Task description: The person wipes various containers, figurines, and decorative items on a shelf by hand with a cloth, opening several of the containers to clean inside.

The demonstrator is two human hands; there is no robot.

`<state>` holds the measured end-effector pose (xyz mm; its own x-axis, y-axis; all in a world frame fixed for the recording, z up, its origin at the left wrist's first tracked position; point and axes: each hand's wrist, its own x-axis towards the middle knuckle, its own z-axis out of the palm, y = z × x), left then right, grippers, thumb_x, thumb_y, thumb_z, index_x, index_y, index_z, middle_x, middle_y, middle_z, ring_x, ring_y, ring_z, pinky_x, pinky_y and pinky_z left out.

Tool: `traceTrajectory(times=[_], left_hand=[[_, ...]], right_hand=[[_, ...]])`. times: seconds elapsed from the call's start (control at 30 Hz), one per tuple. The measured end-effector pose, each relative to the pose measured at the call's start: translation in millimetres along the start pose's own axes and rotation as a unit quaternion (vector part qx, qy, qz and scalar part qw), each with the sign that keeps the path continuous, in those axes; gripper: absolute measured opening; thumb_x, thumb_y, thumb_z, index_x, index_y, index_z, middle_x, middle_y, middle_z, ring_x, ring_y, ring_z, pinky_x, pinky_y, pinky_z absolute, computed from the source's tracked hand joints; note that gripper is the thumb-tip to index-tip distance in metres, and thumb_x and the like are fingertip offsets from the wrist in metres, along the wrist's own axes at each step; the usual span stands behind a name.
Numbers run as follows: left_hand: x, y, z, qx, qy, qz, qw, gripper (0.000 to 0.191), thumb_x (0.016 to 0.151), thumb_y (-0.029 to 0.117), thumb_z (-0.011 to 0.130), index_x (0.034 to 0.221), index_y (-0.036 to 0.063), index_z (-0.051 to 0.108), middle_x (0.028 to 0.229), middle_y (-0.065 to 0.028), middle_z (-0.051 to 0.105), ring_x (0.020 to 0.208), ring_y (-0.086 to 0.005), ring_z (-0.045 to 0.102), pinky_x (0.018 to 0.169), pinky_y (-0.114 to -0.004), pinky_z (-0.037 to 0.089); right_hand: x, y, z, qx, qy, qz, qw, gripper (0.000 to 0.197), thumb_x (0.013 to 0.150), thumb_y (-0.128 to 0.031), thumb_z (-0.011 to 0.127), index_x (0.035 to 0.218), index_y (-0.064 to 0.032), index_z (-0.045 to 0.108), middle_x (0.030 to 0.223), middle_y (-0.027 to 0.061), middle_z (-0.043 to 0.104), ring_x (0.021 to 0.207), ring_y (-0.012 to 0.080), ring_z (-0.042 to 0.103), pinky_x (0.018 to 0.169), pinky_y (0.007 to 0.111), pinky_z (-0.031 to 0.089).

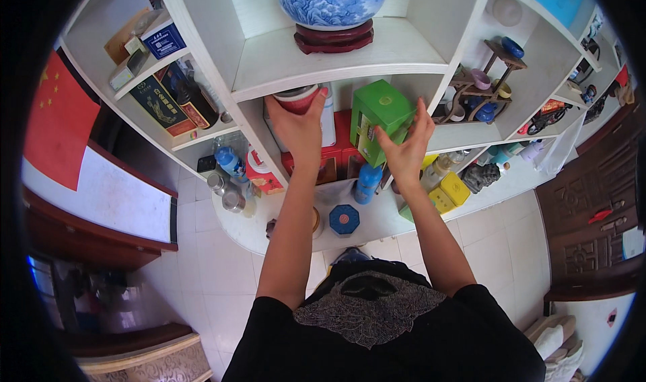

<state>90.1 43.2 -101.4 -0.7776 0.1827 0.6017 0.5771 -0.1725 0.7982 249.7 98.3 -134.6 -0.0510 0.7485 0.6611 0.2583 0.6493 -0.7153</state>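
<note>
My left hand is around a red canister with a dark lid, just under the upper shelf board. My thumb and fingers span its sides. A white box stands behind that hand. My right hand holds a green box, thumb on the front and fingers along the right side. The box sits tilted in the same compartment, above red boxes. Below, a blue bottle and a dark blue octagonal tin rest on the low white ledge.
A blue-and-white porcelain vase on a dark red stand occupies the shelf above. To the right are a small wooden display rack and a yellow tin. Glass jars stand left on the ledge.
</note>
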Motion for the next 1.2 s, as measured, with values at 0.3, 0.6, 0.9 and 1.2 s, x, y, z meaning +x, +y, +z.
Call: traceTrajectory(times=[0.3,0.6,0.9,1.2], left_hand=[[48,-62,19,0.122,-0.060,0.099,0.986,0.061,0.061,0.028,0.083,0.107,-0.0033,0.056,0.097,-0.0163,0.063,0.090,-0.0245,0.061,0.083,-0.034,0.045],[-16,-20,-14,0.041,-0.038,0.076,0.996,0.065,0.074,0.019,0.072,0.126,-0.0026,0.040,0.126,-0.0211,0.045,0.114,-0.0325,0.046,0.100,-0.039,0.033],[-70,9,-74,-0.217,-0.471,-0.154,0.841,0.093,0.070,0.047,0.073,0.139,0.0063,0.026,0.139,-0.0156,0.036,0.130,-0.0258,0.032,0.106,-0.039,0.024],[-81,26,-65,-0.109,-0.543,-0.275,0.786,0.102,0.059,0.038,0.083,0.136,-0.0021,0.029,0.127,-0.0174,0.046,0.117,-0.0253,0.047,0.097,-0.035,0.037]], right_hand=[[-5,1,-1,0.006,-0.040,-0.009,0.999,0.092,0.066,-0.017,0.077,0.137,0.0021,0.023,0.130,0.0258,0.038,0.118,0.0381,0.041,0.098,0.039,0.037],[-12,-10,-30,0.100,-0.085,0.105,0.986,0.093,0.065,-0.018,0.079,0.135,0.0053,0.023,0.128,0.0232,0.043,0.115,0.0311,0.049,0.094,0.036,0.042],[-6,-23,-117,0.321,-0.221,0.236,0.890,0.083,0.067,-0.010,0.077,0.133,0.0018,0.029,0.122,0.0126,0.049,0.111,0.0220,0.050,0.092,0.033,0.043],[-24,-12,-108,0.294,-0.335,0.322,0.835,0.091,0.073,-0.028,0.075,0.140,-0.0029,0.019,0.129,0.0175,0.043,0.118,0.0256,0.045,0.098,0.038,0.037]])
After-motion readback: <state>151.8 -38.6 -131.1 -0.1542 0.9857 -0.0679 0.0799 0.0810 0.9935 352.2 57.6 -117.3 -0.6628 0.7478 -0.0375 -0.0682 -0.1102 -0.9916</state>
